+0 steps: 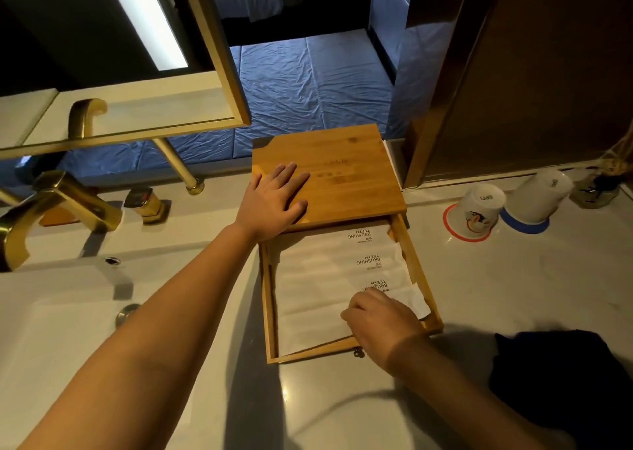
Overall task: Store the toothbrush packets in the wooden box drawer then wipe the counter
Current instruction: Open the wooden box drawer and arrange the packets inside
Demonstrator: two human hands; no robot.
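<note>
Toothbrush packets [337, 271], white, overlapped flat in pulled-out drawer [407, 264] of wooden box [346, 172] on counter [496, 285]. Nearest packet touched by R hand [380, 322], fingers curled; actual pinch not discernible. Box lid pressed by L hand [274, 199], fingers spread flat. Two upturned cups [483, 209] R of box; dark cloth [561, 384] nr R forearm.

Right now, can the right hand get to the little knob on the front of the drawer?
Probably yes. The right hand rests at the open drawer's front edge, on the packets, and the knob sits just below it with nothing between them.
</note>
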